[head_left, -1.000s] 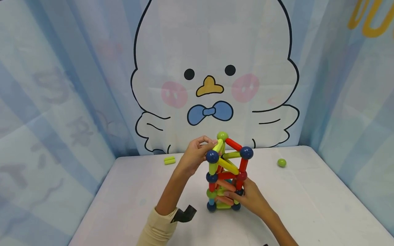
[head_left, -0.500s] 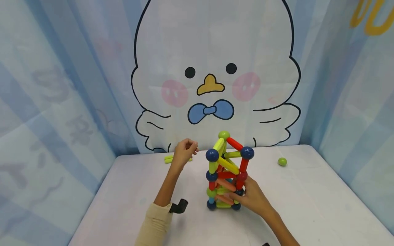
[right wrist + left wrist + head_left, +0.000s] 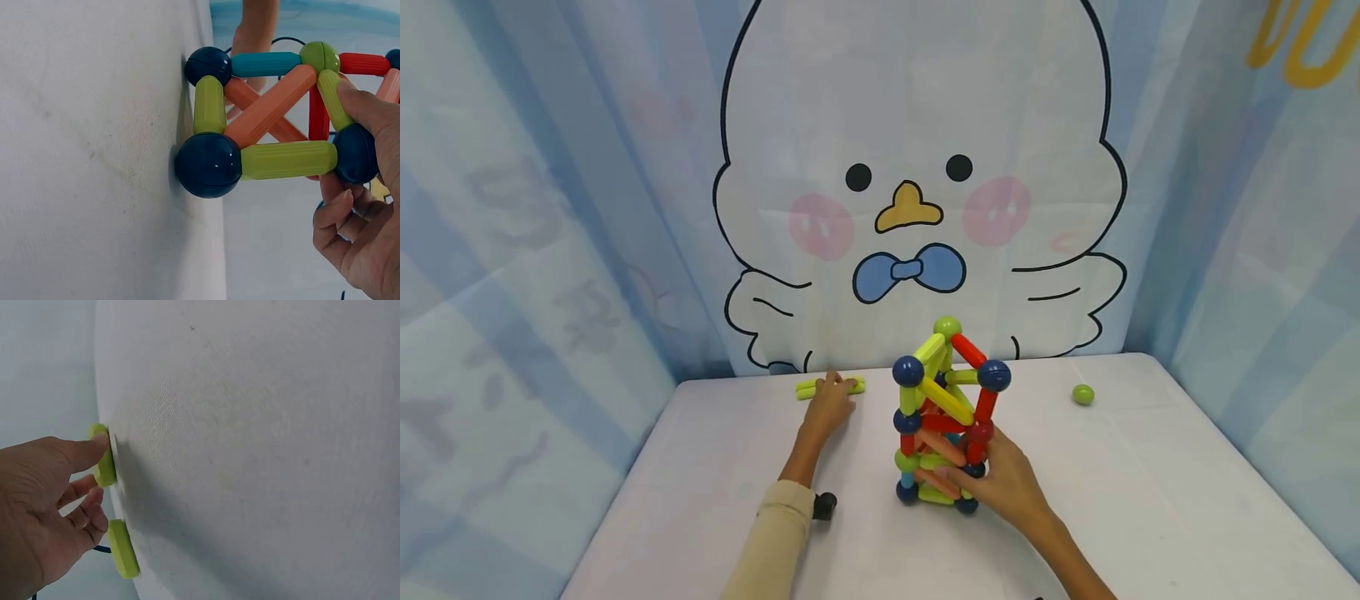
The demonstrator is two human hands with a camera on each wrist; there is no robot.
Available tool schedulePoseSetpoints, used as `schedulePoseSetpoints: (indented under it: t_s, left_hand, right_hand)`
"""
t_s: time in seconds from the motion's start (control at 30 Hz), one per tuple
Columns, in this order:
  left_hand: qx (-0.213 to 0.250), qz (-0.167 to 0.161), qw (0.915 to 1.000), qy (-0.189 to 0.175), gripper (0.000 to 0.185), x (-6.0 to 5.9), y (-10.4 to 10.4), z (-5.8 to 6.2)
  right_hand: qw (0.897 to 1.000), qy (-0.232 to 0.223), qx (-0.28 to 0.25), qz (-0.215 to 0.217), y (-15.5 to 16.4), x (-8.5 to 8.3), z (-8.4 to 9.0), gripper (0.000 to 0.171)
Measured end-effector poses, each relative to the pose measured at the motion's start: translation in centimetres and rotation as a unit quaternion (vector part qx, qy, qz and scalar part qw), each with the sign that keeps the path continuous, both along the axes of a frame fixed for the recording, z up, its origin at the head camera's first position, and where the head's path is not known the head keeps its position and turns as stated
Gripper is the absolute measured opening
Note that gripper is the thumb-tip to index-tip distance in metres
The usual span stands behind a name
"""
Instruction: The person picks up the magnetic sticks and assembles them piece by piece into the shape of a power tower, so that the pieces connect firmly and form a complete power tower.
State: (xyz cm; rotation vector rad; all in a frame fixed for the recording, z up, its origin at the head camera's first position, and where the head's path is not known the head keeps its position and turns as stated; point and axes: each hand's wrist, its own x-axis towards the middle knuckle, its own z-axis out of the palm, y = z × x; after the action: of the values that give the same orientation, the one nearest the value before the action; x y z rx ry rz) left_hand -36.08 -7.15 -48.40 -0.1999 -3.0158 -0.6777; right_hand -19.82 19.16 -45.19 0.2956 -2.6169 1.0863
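The tower (image 3: 946,417) of rods and balls stands upright mid-surface, long axis vertical. The right hand (image 3: 1000,483) grips its lower part. The left hand (image 3: 829,404), fingers relaxed, touches green sticks (image 3: 831,387) lying crosswise near the back edge of the white surface (image 3: 1150,500), before a cartoon-bird curtain (image 3: 917,167).

Upright rod-and-ball tower (image 3: 945,421); green sticks (image 3: 831,387) apparently flat.
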Motion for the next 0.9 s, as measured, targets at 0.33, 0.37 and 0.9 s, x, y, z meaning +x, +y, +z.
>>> schedulePoseSetpoints:
  t_s: [0.33, 0.37, 0.9]
  left_hand:
    - [-0.116, -0.048, 0.9919, 0.016, 0.017, 0.5, 0.7, 0.6]
    - [-0.119, -0.050, 0.9917, 0.006, 0.018, 0.7, 0.8, 0.7]
    - [0.456, -0.188, 0.8696, 0.014, 0.035, 6.9, 2.1, 12.2]
  right_hand:
    - [1.000, 0.013, 0.017, 0.001, 0.0, 0.0, -0.1, 0.062]
    - [1.000, 0.014, 0.021, 0.000, 0.1, 0.0, -0.1, 0.062]
    - [1.000, -0.012, 0.013, 0.014, 0.2, 0.0, 0.1, 0.058]
